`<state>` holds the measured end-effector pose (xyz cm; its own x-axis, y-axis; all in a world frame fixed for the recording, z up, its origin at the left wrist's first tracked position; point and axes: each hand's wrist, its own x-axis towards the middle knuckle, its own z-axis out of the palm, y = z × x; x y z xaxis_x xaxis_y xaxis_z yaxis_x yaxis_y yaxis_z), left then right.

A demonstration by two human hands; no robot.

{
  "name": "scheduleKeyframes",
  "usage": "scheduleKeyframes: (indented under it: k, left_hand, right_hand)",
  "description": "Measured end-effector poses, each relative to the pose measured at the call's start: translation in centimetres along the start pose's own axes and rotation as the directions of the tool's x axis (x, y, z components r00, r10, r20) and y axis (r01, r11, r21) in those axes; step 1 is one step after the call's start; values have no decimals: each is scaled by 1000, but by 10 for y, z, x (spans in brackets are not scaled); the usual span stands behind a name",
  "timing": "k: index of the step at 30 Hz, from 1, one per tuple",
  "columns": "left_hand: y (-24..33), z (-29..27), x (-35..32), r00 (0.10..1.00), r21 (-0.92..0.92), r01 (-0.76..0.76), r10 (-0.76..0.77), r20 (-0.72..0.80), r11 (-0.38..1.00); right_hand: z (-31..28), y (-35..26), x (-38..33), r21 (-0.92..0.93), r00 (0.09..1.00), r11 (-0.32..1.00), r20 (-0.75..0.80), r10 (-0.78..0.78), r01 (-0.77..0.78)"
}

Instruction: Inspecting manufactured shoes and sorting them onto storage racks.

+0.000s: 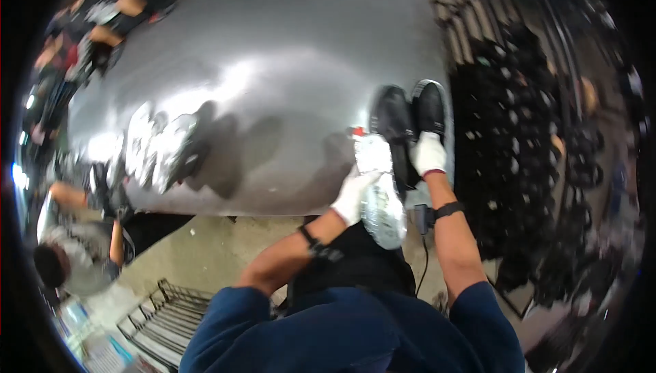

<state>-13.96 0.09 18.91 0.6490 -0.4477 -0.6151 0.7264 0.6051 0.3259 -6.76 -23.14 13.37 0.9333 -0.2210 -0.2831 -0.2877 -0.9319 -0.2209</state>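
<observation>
My left hand [353,194], in a white glove, is closed on the side of a shiny silver shoe-shaped form [384,212]. The form reaches over the near edge of the table toward my body, and a small red piece [357,131] shows at its far end. My right hand [429,154], also gloved in white, grips the heel end of a black shoe [429,103] at the table's right edge. Its fingertips are partly hidden. Just left of that shoe lies a second black shoe [391,113], with its near part partly covered by the silver form.
Two silver shoe-shaped pieces [174,151] with dark parts lie on the left of the grey metal table [307,24]. Racks of black shoes [509,140] line the right side. A wire rack [164,322] stands at lower left. Other people [75,257] are along the left.
</observation>
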Motion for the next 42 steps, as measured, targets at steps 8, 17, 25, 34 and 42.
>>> scheduleKeyframes:
  k: [8,17,25,34,42]
  left_hand:
    - [42,-49,46,862,-182,-391,289,-416,902]
    - [190,-163,-89,317,-115,-920,540,-780,374]
    - [219,-197,-106,540,-110,-759,526,-657,641]
    - [106,-189,-46,781,549,-161,446,-437,820]
    - [63,-134,38,848,680,175,242,-472,712]
  right_hand:
    - [7,-23,39,83,997,996,55,-47,42]
    - [19,-8,32,212,1000,977,13,-14,11]
    - [-13,-23,18,236,991,970,129,27,-57]
    - [-81,-13,33,554,956,821,-291,37,137]
    - [-321,149,174,294,764,950,-589,264,-102]
